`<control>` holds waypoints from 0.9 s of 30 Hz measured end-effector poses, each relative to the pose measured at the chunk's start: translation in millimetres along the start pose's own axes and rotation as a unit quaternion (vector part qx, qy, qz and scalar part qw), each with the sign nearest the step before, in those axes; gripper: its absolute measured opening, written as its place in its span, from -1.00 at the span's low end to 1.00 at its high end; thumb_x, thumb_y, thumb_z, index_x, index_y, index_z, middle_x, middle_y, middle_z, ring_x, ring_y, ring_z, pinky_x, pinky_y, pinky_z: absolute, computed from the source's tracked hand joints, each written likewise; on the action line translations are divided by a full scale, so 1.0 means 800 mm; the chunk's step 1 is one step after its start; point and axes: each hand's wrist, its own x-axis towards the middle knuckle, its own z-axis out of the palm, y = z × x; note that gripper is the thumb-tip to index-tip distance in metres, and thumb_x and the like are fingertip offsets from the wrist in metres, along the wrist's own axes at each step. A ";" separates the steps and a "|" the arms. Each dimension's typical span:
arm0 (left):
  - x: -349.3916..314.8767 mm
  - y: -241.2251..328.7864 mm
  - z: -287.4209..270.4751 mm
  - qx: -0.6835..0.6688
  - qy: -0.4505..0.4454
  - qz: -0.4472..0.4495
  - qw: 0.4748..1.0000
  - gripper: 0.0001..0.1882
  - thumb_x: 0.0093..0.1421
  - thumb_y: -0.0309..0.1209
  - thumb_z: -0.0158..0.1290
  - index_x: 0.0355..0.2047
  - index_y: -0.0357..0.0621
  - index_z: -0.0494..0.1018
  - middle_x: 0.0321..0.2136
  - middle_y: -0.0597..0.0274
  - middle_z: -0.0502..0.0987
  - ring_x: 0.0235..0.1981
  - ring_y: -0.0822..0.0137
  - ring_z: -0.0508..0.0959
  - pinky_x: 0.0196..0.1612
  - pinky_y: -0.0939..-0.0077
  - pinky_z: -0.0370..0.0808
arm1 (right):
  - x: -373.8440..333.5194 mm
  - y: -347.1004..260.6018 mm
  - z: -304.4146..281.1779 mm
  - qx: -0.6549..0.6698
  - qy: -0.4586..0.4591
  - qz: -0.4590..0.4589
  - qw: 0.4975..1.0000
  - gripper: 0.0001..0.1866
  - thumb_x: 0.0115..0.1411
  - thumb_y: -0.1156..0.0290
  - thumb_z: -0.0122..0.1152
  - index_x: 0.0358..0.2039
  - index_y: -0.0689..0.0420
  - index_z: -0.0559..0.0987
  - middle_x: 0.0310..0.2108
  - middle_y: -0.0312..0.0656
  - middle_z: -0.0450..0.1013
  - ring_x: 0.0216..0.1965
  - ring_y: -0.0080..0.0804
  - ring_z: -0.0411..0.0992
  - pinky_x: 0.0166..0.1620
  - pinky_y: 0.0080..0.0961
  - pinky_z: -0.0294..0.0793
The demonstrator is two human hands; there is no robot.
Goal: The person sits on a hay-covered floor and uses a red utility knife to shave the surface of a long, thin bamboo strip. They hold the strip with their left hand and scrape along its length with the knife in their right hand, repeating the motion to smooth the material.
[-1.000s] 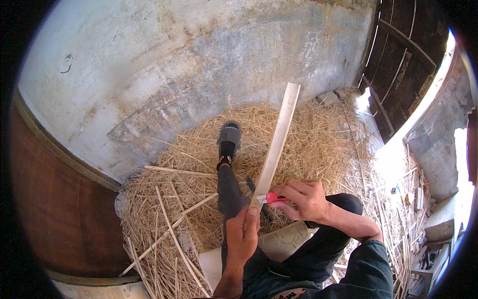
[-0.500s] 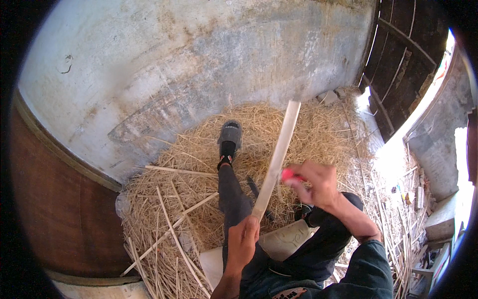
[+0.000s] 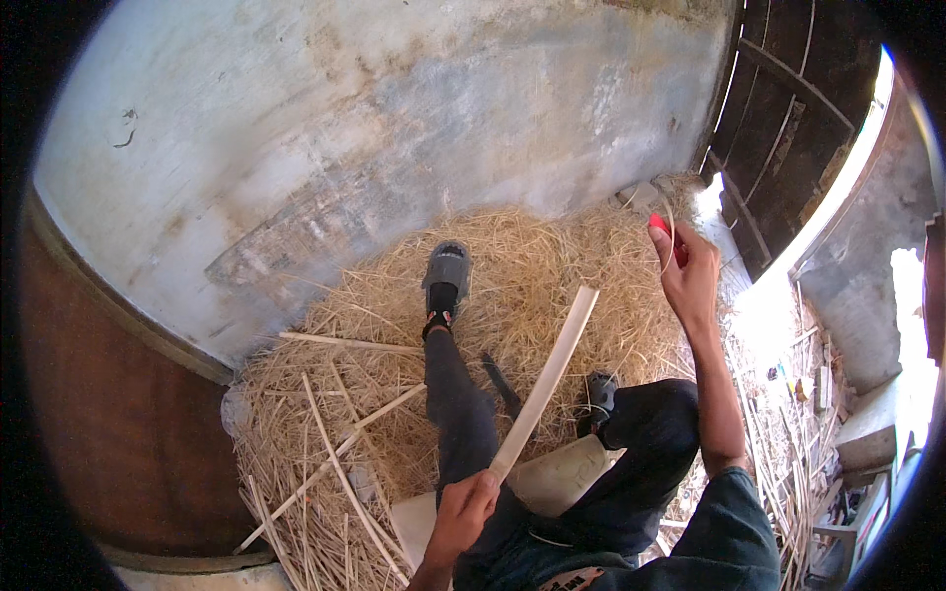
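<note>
My left hand (image 3: pixel 467 510) is closed round the lower end of a pale, flat bamboo strip (image 3: pixel 547 386). The strip slants up and to the right over the straw, its far end free. Out to the right, my right hand (image 3: pixel 696 278) is raised and grips a small red tool (image 3: pixel 661 229), mostly hidden by the fingers, so its kind does not show. A thin pale shaving (image 3: pixel 671 258) curls beside the tool. Hand and tool are apart from the strip.
Straw-like shavings (image 3: pixel 522 246) cover the floor round my legs. Long pale strips (image 3: pixel 325 468) lie crossed at left. A dark narrow object (image 3: pixel 502 386) rests between my feet, near a beige sheet (image 3: pixel 562 478). A stained wall (image 3: pixel 443 118) stands ahead, dark planks (image 3: pixel 778 118) at right.
My right hand has swung up and to the right with the red tool, away from the strip. The strip's far end has come lower and nearer; my left hand still holds it.
</note>
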 end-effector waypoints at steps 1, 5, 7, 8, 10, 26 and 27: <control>0.002 -0.004 -0.002 -0.005 0.002 0.006 1.000 -0.44 0.56 0.07 -0.22 -0.49 -0.03 0.30 -0.65 0.45 0.20 -0.66 0.56 0.16 -0.56 0.53 0.13 | 0.004 0.007 -0.002 -0.053 -0.068 0.006 0.996 -0.62 0.39 0.08 0.24 -0.14 0.17 0.71 -0.51 0.02 0.59 -0.48 -0.15 0.61 -0.36 -0.23 0.55; 0.024 -0.025 -0.014 -0.012 0.030 0.037 0.999 -0.46 0.59 -0.03 -0.24 -0.47 -0.13 0.30 -0.63 0.40 0.23 -0.60 0.52 0.20 -0.50 0.46 0.16 | -0.025 0.069 0.036 -0.216 -0.339 -0.036 0.915 -0.47 0.40 -0.12 0.10 -0.25 0.12 0.73 -0.45 0.06 0.61 -0.34 0.12 0.62 -0.25 0.03 0.57; 0.035 -0.015 -0.014 0.002 0.047 0.056 0.997 -0.47 0.60 -0.09 -0.26 -0.46 -0.19 0.31 -0.62 0.35 0.25 -0.58 0.48 0.24 -0.48 0.41 0.19 | -0.046 0.076 0.043 -0.227 -0.434 -0.099 0.866 -0.48 0.39 -0.11 0.13 -0.28 0.12 0.73 -0.41 0.06 0.63 -0.30 0.13 0.62 -0.22 0.05 0.57; 0.040 -0.007 -0.014 0.019 0.052 0.062 0.997 -0.47 0.60 -0.08 -0.28 -0.45 -0.19 0.31 -0.62 0.33 0.26 -0.58 0.46 0.24 -0.48 0.39 0.20 | -0.047 0.081 0.045 -0.233 -0.398 -0.072 0.884 -0.51 0.39 -0.09 0.14 -0.26 0.11 0.73 -0.38 0.05 0.63 -0.29 0.11 0.62 -0.22 0.02 0.58; 0.048 0.005 -0.014 0.047 0.070 0.076 0.994 -0.47 0.61 -0.08 -0.31 -0.42 -0.19 0.31 -0.61 0.28 0.27 -0.59 0.40 0.26 -0.47 0.36 0.23 | -0.047 0.044 0.049 -0.239 -0.330 -0.026 0.913 -0.56 0.39 -0.04 0.15 -0.23 0.10 0.72 -0.32 0.04 0.64 -0.26 0.07 0.63 -0.21 -0.04 0.60; 0.087 0.064 0.031 0.087 0.082 0.215 0.969 -0.52 0.60 -0.11 -0.26 -0.11 -0.31 0.45 -0.60 0.06 0.35 -0.61 0.09 0.38 -0.46 0.21 0.32 | -0.132 -0.067 0.034 0.161 -0.198 -0.333 0.908 -0.66 0.18 0.17 0.47 -0.13 0.09 0.66 -0.48 -0.28 0.47 -0.56 -0.28 0.56 -0.54 -0.34 0.53; 0.085 0.070 0.033 0.098 0.092 0.223 0.965 -0.52 0.59 -0.11 -0.25 -0.07 -0.32 0.46 -0.61 0.04 0.36 -0.61 0.07 0.39 -0.46 0.19 0.32 | -0.132 -0.069 0.033 0.161 -0.197 -0.329 0.910 -0.66 0.18 0.17 0.47 -0.13 0.08 0.66 -0.48 -0.28 0.47 -0.57 -0.28 0.55 -0.55 -0.34 0.53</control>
